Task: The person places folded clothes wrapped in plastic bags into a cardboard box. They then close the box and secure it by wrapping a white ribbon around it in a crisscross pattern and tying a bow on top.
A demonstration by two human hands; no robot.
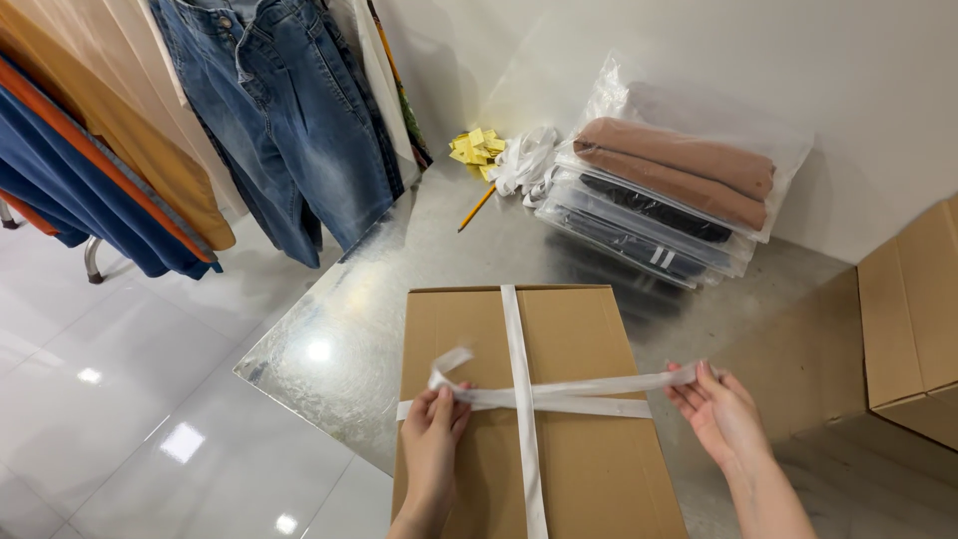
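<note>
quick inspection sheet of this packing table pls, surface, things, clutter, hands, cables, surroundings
surface: shiny metal table, corner toward the floor
job's things: closed cardboard box crossed by white strap
clutter: stack of bagged folded clothes, yellow tags, pencil, loose white strap bundle
hands: left hand pinches the strap on the box lid; right hand pulls the strap end past the box's edge
cables: nothing seen
surroundings: hanging jeans, second carton, white tiled floor
</note>
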